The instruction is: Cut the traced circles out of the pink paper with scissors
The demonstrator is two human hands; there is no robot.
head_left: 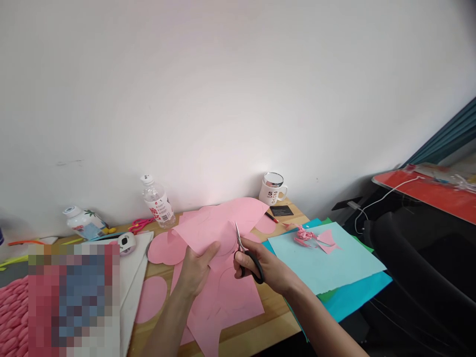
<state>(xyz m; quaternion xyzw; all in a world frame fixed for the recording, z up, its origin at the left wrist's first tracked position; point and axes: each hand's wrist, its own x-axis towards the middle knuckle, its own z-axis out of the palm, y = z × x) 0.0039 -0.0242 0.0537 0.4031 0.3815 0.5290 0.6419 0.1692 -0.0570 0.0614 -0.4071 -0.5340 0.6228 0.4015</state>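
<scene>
My left hand (199,267) pinches a sheet of pink paper (219,223), its thumb on top and the other fingers mostly hidden. Gripped in my right hand (256,260) is a pair of scissors (254,265) with black handles; the metal blades point up and away, at the paper's right side. Whether the blades touch the paper I cannot tell. Beneath both hands lie more pink sheets (238,302) with faint curved pencil lines. Cut pink rounded pieces, among them an oval (151,300), rest to the left on the wooden table (275,325).
Pink scraps (307,235) lie on light blue paper (320,270) at the right. Along the wall stand a white mug (271,191), a plastic bottle (158,203) and a white jar (85,223). Pink-handled scissors (139,225) lie near the bottle. A black chair (405,267) is at far right.
</scene>
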